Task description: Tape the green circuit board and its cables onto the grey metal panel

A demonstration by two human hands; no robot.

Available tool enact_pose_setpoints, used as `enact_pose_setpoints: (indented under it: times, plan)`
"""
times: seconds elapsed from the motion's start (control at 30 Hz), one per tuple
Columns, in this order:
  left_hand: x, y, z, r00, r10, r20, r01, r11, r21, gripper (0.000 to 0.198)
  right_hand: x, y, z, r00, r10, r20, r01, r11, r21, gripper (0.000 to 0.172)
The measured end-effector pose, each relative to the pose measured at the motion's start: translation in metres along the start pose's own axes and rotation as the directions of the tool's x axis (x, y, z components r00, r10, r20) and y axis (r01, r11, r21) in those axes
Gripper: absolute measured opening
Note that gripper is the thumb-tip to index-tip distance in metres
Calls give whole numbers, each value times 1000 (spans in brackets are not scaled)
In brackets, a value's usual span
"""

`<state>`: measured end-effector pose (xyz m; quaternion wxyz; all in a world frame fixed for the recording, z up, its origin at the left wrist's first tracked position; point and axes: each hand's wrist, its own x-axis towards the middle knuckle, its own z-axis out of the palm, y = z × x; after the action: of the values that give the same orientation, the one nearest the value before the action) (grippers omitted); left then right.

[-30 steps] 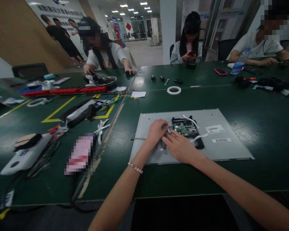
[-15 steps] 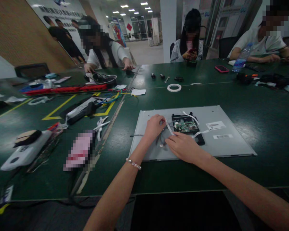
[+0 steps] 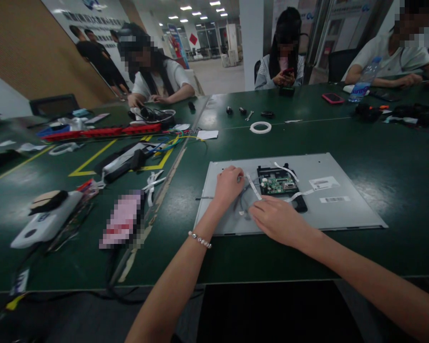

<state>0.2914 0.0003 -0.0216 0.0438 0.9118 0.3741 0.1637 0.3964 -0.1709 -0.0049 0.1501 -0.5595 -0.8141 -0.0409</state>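
Note:
A flat grey panel lies on the green table. On it sits a green circuit board in a black frame. My left hand, a beaded bracelet at its wrist, is over the panel's left part with thumb and finger pinched; what they hold, if anything, is too small to tell. A white tape strip slants between my hands. The fingers of my right hand are closed at the strip's lower end. A thin grey cable curves beneath it, partly hidden. Another white strip crosses the frame's upper edge.
Beyond the panel lie a white tape roll, a small wrench and a phone. A water bottle stands at right. Left are a white device, a red power strip and cables. Several people are around the table.
My left fingertips have drawn slightly away from the strip's upper end. My right hand stays at its lower end. Across the table, a person's outstretched hand has pulled back. The view has shifted slightly.

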Motion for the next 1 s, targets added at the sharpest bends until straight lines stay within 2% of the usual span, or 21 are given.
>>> enact_pose_setpoints:
  times: [0.1, 0.23, 0.33, 0.47, 0.63, 0.8, 0.9, 1.0]
  plan:
    - [-1, 3, -3, 1000, -16, 5, 16, 999, 31, 17, -7, 21, -11, 993, 46, -105, -44, 999, 20, 27]
    - [-2, 8, -4, 1000, -3, 2, 3, 1000, 18, 22, -29, 74, -21, 949, 251, -191, -250, 968, 32, 35]
    - [-3, 10, -2, 1000, 12, 3, -12, 1000, 13, 24, -40, 117, -20, 916, 362, -171, -353, 932, 83, 40]
    - [-3, 9, -1, 1000, 11, 20, -11, 1000, 21, 23, -29, 151, -11, 946, 311, -91, -300, 947, 111, 47]
    - [-2, 5, 0, 1000, 28, 7, -29, 999, 15, 23, -3, 164, 4, 975, 217, 40, -218, 976, 20, 47]
    - [-2, 2, 3, 999, 35, 5, -35, 999, 4, 23, 2, 170, 22, 984, 157, 81, -153, 986, -60, 44]
    - [-1, 1, 4, 999, 36, 9, -36, 999, -1, 23, 2, 166, 21, 984, 156, 84, -154, 987, -36, 41]
    - [-1, 2, 3, 999, 34, 15, -34, 999, 2, 23, 4, 158, 10, 984, 170, 56, -171, 985, -2, 33]
